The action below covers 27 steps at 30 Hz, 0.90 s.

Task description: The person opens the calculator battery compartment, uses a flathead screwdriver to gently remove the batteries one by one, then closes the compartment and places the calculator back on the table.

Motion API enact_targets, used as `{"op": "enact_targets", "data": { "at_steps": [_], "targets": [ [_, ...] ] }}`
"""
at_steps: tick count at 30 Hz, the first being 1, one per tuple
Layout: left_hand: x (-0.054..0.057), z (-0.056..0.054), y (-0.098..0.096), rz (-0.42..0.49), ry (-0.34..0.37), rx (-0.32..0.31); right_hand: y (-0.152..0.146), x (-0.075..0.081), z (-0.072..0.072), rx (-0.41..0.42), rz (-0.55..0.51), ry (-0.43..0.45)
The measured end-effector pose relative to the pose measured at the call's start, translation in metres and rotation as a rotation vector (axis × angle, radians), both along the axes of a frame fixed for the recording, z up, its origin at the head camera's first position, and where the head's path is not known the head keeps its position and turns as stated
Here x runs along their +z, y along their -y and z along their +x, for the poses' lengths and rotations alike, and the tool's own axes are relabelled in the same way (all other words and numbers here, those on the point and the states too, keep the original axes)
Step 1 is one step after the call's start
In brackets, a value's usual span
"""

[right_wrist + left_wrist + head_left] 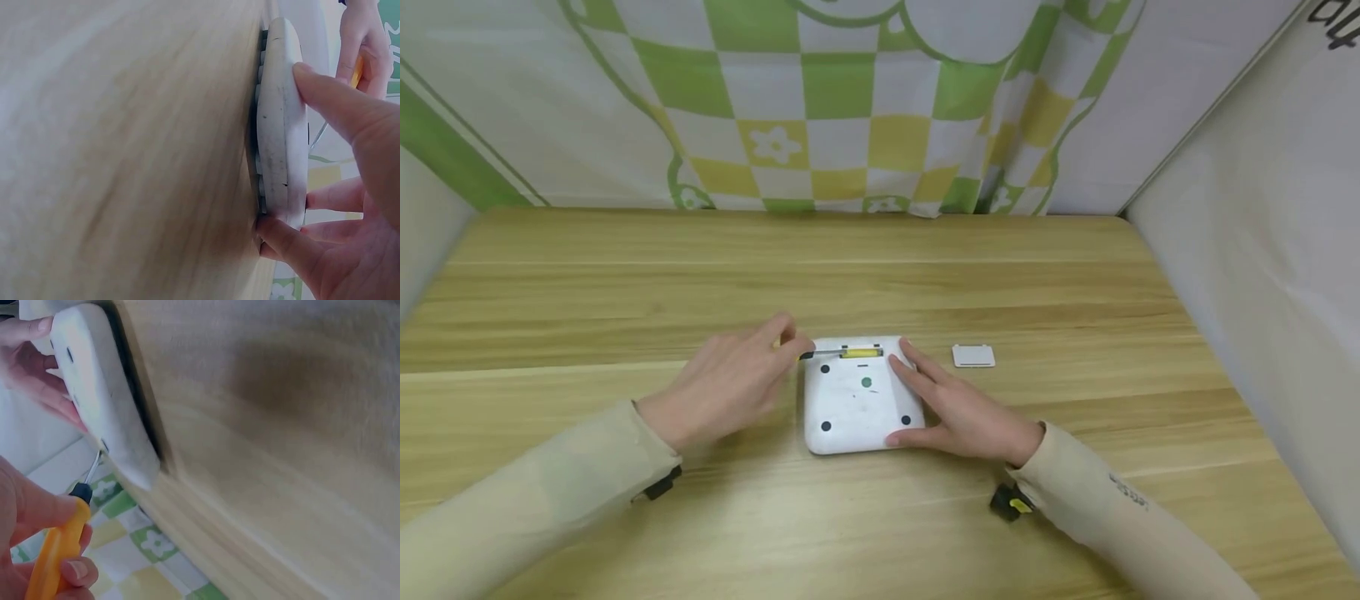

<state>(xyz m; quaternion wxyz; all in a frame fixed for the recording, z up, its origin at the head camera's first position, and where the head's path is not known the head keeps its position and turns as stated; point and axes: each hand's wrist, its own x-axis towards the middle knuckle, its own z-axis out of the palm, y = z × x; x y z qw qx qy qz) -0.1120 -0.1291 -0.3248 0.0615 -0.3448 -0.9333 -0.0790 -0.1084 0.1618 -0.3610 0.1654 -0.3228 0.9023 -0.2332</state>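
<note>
A white calculator lies face down on the wooden table, with key-like bumps showing along its underside in the right wrist view. In its uncovered battery compartment sits a yellow battery. My left hand grips the yellow handle of a screwdriver, whose metal shaft reaches from the left to the compartment. Whether its tip touches the battery I cannot tell. My right hand holds the calculator by its right side, thumb on the near edge and fingers at the far right corner.
To the right of the calculator, a small white battery cover lies on the table. A green, yellow and white checked curtain hangs behind the table's back edge. White cloth walls stand at both sides.
</note>
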Motion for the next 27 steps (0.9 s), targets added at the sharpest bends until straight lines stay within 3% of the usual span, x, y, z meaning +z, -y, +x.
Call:
{"op": "enact_targets", "data": {
  "at_steps": [7,14,21,27],
  "targets": [
    [0.013,-0.003,0.002,-0.097,0.013,-0.004,0.000,-0.001,0.000,-0.003,-0.004,0.002],
    [0.018,-0.007,-0.003,-0.102,-0.003,-0.054,0.000,-0.001,0.000,-0.002,-0.005,0.001],
    [0.018,-0.007,-0.002,-0.095,0.000,-0.059,0.000,-0.001,0.000,-0.012,0.006,-0.005],
    [0.010,-0.005,0.004,-0.052,0.008,-0.031,0.000,-0.001,0.000,-0.008,-0.008,0.004]
  ]
}}
